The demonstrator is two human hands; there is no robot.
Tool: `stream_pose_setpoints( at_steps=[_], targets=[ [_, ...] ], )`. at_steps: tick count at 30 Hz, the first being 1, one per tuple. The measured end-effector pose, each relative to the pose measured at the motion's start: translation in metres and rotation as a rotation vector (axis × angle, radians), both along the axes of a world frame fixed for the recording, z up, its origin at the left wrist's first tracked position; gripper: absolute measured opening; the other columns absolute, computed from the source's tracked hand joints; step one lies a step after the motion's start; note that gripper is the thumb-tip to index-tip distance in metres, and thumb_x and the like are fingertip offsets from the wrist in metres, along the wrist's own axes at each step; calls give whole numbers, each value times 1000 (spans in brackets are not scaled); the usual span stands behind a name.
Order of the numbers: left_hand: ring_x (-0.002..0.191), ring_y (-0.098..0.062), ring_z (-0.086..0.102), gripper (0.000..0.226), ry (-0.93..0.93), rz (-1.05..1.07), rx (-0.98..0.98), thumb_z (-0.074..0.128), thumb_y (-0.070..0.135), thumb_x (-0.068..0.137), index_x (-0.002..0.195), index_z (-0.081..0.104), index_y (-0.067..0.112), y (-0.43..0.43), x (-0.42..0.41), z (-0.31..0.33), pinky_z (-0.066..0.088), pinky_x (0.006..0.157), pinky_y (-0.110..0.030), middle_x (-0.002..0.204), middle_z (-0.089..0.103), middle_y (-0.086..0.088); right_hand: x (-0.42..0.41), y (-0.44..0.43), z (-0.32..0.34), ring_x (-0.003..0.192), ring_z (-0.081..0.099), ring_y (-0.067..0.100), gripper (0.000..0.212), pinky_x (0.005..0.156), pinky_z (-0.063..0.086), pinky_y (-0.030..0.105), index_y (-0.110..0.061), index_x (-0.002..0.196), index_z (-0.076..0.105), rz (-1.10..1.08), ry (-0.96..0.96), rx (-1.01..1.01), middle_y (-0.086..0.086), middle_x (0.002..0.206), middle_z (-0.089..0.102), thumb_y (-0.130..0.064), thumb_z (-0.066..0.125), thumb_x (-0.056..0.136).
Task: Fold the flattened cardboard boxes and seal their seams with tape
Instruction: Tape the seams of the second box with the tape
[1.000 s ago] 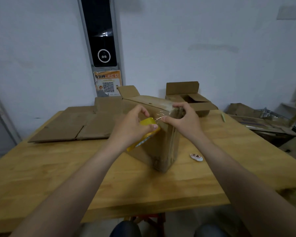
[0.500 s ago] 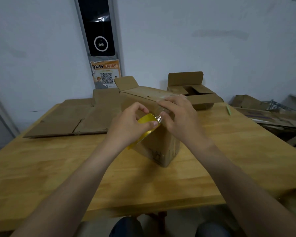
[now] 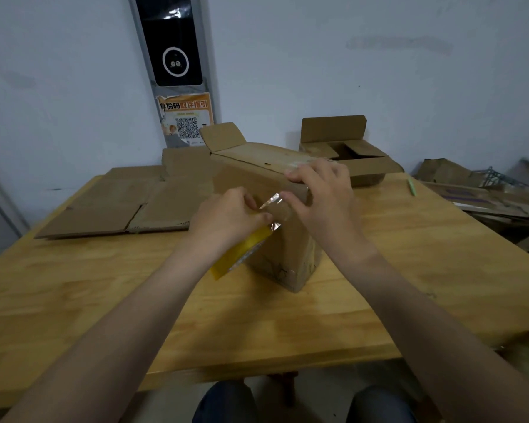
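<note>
Left hand (image 3: 226,215) grips the tape roll (image 3: 242,253), right hand (image 3: 321,199) pinches the box (image 3: 251,178), strip (image 3: 274,204) under its thumb, guessing so it sticks.

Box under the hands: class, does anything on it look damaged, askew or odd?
On the box, the near bottom corner is creased and scuffed, the far flap stands unfolded, and the clear tape between the tape roll in the left hand and the right hand looks wrinkled.

Bare forearms (image 3: 126,334) at 7 and 5 o'clock, bare left hand (image 3: 226,215) and right hand (image 3: 324,198), dark blue trousers (image 3: 225,404) — knees — at 6 o'clock.
</note>
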State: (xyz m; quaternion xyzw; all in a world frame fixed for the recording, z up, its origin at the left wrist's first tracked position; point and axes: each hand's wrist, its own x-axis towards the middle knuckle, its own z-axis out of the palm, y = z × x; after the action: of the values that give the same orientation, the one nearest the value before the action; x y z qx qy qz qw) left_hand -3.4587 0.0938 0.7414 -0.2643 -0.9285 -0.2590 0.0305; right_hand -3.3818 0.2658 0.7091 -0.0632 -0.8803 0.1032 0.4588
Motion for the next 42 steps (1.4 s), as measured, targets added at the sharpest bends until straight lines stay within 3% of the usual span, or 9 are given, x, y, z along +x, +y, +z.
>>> stream_pose_setpoints(
  at_steps=[7, 11, 14, 16, 19, 26, 31, 37, 42],
  targets=[
    [100, -18, 61, 23, -57, -62, 66, 67, 60, 88, 96, 67, 38, 3, -6, -5, 48, 71, -33, 111, 66, 7, 3, -2, -1, 123, 44, 21, 43, 60, 46, 24, -29, 118, 61, -30, -27, 25, -9, 122, 56, -42, 80, 82],
    [100, -12, 57, 17, -228, -94, 191, 70, 50, 88, 100, 70, 38, 0, -6, -6, 53, 86, -35, 118, 62, 9, 3, -5, 2, 124, 43, 21, 42, 61, 47, 26, -28, 117, 60, -41, -62, 10, -11, 121, 56, -42, 79, 83],
    [99, -11, 55, 16, -320, -119, 233, 72, 46, 88, 102, 71, 38, 0, -2, -4, 50, 82, -34, 120, 60, 9, 5, -6, 10, 123, 49, 24, 43, 86, 53, 40, -29, 118, 61, -56, -113, 28, -9, 121, 59, -45, 79, 83],
    [98, -13, 57, 16, -331, -119, 234, 73, 45, 89, 103, 71, 37, -1, -1, -4, 50, 80, -33, 119, 59, 6, 11, -6, 20, 127, 51, 23, 46, 112, 30, 63, -35, 124, 60, -114, -173, 67, -11, 124, 61, -54, 74, 84],
    [104, -19, 62, 18, -289, -95, 215, 75, 48, 87, 103, 71, 38, -3, -3, -6, 54, 91, -38, 119, 65, 3, 26, -2, 30, 140, 41, 22, 58, 117, 9, 71, -43, 138, 51, -146, -238, 36, -14, 140, 55, -70, 58, 87],
    [100, -20, 61, 19, -172, -60, 147, 73, 49, 89, 105, 69, 39, -4, -3, -9, 54, 83, -36, 110, 62, 5, 70, 35, -5, 124, 48, 26, 46, 105, 41, 53, -34, 133, 58, -196, -195, -115, -9, 135, 58, -60, 45, 98],
    [88, -18, 61, 17, -102, -19, 107, 71, 49, 90, 105, 66, 41, 1, 0, -10, 54, 78, -36, 96, 62, 7, 78, 62, -48, 127, 46, 32, 43, 94, 49, 48, -31, 136, 58, -297, -586, -210, -7, 139, 54, -53, 50, 100],
    [94, -20, 59, 24, -77, 18, 74, 70, 51, 91, 112, 66, 38, 3, 5, -8, 48, 75, -34, 101, 60, 6, 62, 98, -102, 122, 49, 41, 33, 101, 43, 46, -19, 129, 64, -316, -971, -281, 9, 134, 54, -33, 45, 105],
    [110, -25, 61, 31, -97, 33, 70, 70, 52, 91, 118, 67, 36, 2, 7, -9, 52, 85, -37, 109, 59, 4, 55, 105, -129, 92, 64, 29, 20, 73, 50, 34, -21, 98, 78, -308, -796, -289, 6, 101, 69, -30, 62, 94]
  ],
)
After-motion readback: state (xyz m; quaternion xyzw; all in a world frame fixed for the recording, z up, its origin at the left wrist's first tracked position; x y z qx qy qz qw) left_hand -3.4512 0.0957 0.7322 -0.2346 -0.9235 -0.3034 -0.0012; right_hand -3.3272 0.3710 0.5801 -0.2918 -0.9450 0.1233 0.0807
